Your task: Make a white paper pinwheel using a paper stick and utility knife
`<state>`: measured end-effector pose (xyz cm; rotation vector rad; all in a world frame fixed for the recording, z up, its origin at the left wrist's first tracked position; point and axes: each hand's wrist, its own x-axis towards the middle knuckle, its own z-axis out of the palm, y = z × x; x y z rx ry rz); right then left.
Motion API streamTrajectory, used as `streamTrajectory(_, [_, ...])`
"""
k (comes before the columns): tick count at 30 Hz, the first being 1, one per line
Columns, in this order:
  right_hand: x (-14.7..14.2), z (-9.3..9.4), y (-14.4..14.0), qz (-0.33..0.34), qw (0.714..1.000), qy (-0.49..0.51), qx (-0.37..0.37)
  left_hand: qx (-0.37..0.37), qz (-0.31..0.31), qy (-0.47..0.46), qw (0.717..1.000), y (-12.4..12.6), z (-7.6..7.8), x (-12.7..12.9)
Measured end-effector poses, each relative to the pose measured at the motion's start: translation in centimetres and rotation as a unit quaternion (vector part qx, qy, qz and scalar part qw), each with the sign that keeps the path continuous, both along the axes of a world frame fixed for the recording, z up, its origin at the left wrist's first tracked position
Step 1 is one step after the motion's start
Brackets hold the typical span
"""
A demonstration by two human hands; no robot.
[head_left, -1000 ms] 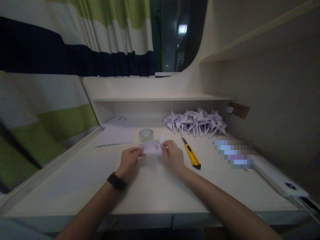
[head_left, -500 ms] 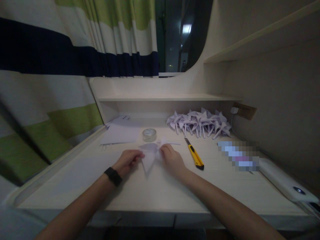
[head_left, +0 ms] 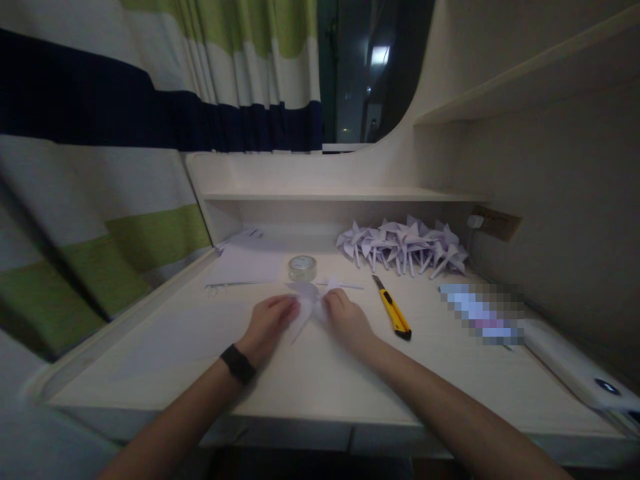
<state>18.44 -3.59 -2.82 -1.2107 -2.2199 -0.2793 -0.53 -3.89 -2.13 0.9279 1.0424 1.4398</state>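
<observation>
Between my hands is a white paper pinwheel (head_left: 305, 293), its blades partly curled and a pointed corner hanging toward me. My left hand (head_left: 273, 321), with a dark band on the wrist, pinches its left side. On the other side, my right hand (head_left: 349, 323) is closed on the paper near its centre; the fingertips are partly hidden. Just behind the paper lie a roll of clear tape (head_left: 303, 268) and a thin white paper stick (head_left: 347, 286). A yellow utility knife (head_left: 393, 310) rests to the right of my right hand, blade pointing away.
Several finished paper pinwheels (head_left: 403, 243) are heaped at the back right, under the shelf (head_left: 350, 197). White paper sheets (head_left: 250, 261) lie at the back left. A blurred-out object (head_left: 480, 315) and a long white device (head_left: 565, 360) lie along the right wall.
My left hand has moved right and inward, bringing its side of the paper closer to the centre. The hanging corner looks narrower. My right hand stays nearly in place; the view shifts slightly.
</observation>
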Motion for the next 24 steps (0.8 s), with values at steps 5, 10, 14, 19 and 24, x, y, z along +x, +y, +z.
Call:
streamTrajectory(5, [0.1, 0.3, -0.1, -0.003, 1.0, 0.005, 0.017, 0.007, 0.038, 0.007, 0.999, -0.1, -0.2, 1.2])
streamTrajectory(10, [0.3, 0.0, 0.3, 0.007, 0.998, 0.047, 0.047, 0.057, 0.03, 0.056, 0.996, 0.3, 0.4, 1.9])
streamTrajectory(14, [0.5, -0.3, 0.9, 0.021, 0.992, 0.116, 0.033, 0.074, 0.031, 0.078, 0.994, 1.4, 0.1, 2.7])
streamTrajectory(19, [1.1, 0.4, 1.4, 0.015, 0.984, 0.176, -0.023, 0.132, 0.041, 0.268, 0.953, 3.4, 0.0, 3.4])
streamTrajectory(24, [1.9, 1.1, 2.0, -0.008, 0.971, 0.215, -0.103, 0.17, 0.022, 0.336, 0.926, 4.7, -0.1, 3.8])
